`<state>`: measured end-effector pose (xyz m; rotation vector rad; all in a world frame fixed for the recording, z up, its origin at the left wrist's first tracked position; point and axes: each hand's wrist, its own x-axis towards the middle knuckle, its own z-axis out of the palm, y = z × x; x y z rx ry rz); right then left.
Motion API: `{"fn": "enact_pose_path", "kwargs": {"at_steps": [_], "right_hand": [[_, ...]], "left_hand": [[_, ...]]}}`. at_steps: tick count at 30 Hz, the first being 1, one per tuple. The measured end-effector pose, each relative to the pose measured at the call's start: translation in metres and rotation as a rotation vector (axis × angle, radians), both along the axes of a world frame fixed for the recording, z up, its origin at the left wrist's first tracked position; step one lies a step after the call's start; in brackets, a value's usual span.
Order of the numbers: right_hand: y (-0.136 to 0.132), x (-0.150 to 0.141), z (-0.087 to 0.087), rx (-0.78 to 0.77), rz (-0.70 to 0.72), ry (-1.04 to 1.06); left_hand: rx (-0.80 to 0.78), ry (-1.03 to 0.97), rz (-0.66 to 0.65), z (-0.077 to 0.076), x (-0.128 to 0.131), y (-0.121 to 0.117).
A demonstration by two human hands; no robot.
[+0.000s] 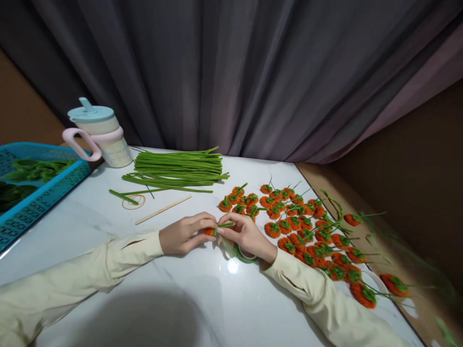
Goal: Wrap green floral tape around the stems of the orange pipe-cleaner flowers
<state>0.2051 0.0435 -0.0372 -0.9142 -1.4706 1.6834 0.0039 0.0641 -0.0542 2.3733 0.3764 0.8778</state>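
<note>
Between the fingers of my left hand (pixel 190 233) is a small orange pipe-cleaner persimmon (pixel 209 232), mostly covered by the fingertips. My right hand (pixel 249 235) meets it from the right, thumb and forefinger pinched on the persimmon's short green stem (pixel 226 225). The two hands' fingertips nearly touch above the white table. Under my right hand lies a roll of green tape (pixel 246 258), partly hidden by the palm and wrist. Just beyond the hands sits a small group of orange persimmons (pixel 224 205) with thick green stems.
Many more persimmons with thin stems (pixel 294 222) spread over the right side. Green pipe cleaners (pixel 177 166) are piled at the back, with a wooden stick (pixel 162 210) and rubber bands (pixel 133 201) nearer. A tumbler (pixel 114 144) and a blue basket (pixel 43 202) stand left.
</note>
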Motion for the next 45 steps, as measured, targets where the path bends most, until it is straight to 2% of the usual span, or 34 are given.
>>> {"fn": "enact_pose_path", "kwargs": {"at_steps": [9,17,29,36,42,45], "right_hand": [[-0.0007,0.0025,-0.0010,0.002,0.021,0.017],[-0.0004,0.0039,-0.0028,0.018,0.034,0.014],[-0.0006,0.0035,-0.0066,0.074,-0.044,-0.039],[-0.0011,0.0023,-0.0047,0.040,-0.029,-0.055],[-0.0001,0.0056,-0.0010,0.152,0.019,-0.082],[0.0003,0.0063,0.0001,0.127,0.058,-0.050]], "left_hand": [[0.008,0.033,0.042,0.0010,0.0007,-0.0007],[0.046,-0.005,0.018,-0.0002,0.0003,-0.0001],[-0.077,-0.021,0.087,0.0007,0.0014,-0.0006],[-0.050,-0.034,0.055,0.0019,0.0015,-0.0010],[-0.030,-0.067,0.042,0.0026,0.0019,-0.0017],[-0.022,-0.076,0.033,0.0031,0.0019,-0.0018]]}}
